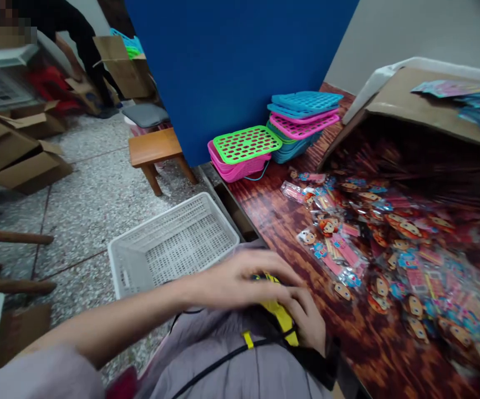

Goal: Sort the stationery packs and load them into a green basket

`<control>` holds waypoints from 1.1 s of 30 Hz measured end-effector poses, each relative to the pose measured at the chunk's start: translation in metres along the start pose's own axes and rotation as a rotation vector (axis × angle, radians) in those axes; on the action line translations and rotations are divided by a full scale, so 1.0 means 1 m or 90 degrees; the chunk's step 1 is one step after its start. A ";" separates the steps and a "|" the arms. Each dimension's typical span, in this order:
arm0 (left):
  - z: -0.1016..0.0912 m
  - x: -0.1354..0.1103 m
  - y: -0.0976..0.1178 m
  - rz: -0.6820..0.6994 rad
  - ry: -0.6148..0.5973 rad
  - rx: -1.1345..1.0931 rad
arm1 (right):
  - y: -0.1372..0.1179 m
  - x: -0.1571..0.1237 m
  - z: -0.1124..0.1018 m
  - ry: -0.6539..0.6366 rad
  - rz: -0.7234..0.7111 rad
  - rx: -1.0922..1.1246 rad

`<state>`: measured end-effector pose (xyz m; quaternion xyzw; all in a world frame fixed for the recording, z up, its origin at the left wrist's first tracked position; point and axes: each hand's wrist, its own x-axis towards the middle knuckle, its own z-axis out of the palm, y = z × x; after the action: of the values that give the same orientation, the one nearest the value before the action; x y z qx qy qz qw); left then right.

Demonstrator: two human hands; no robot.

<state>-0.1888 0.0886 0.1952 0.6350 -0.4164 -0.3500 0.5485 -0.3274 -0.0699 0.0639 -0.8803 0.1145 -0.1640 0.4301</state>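
My left hand [240, 281] reaches in from the lower left, fingers stretched out flat over a small yellow and black item [279, 313] above my lap. My right hand [310, 324] comes up from below at the table's edge and curls around that same item. Motion smears both hands, and I cannot make out what the yellow item is. A black cord with a yellow clip [247, 339] crosses my grey clothing just below the hands. To the right of the hands, a heap of clear packets with cartoon figures [364, 249] covers the wood-grain table [273, 213].
A white plastic basket [173, 244] sits on the floor left of the table. Green, pink and blue baskets [246, 145] are stacked against a blue panel [231, 66]. A tipped cardboard box [414, 105] spills packets. Beyond are a wooden stool [157, 148], cardboard boxes [15, 155] and a person in black [77, 33].
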 end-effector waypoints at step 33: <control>-0.041 -0.126 -0.164 -0.498 0.124 -0.303 | 0.068 0.002 -0.082 -0.390 -0.230 -0.180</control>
<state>-0.1790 0.2285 0.0380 0.6308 -0.0002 -0.5549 0.5424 -0.3613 -0.1701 0.0575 -0.9451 -0.1549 0.0511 0.2830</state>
